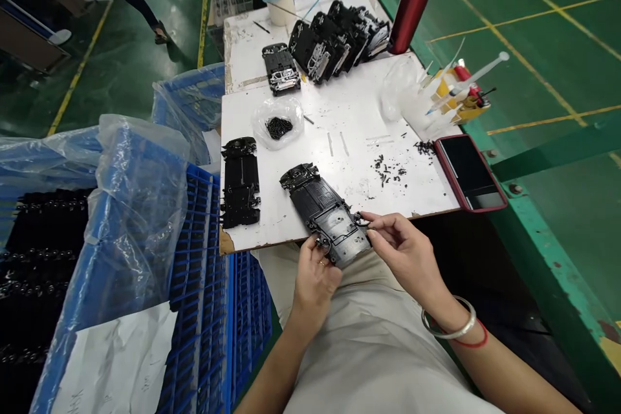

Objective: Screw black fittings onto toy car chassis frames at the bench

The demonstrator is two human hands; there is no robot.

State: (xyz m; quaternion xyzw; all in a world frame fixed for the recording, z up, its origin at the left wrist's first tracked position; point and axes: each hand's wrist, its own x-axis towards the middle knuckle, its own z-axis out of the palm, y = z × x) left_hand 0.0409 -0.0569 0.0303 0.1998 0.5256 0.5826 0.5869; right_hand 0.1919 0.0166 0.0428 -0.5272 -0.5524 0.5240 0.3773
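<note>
A black model car chassis (325,207) with a grey metal plate at its near end lies tilted over the table's front edge. My left hand (315,278) is closed on its near left corner. At the near right side, my right hand (405,255) pinches at the chassis edge with thumb and forefinger; any small part between those fingertips is too small to make out. A second black chassis (241,181) lies flat to the left. Beyond it, a clear plastic bag (262,118) holds a heap of small black parts (279,128).
Several chassis (334,39) lean in a row at the back, near a lidded jar (279,0). Loose black bits (387,171), a phone (470,171) and a yellow holder with syringes (458,94) are on the right. Blue crates (194,259) stand left; a red post (417,0) rises behind.
</note>
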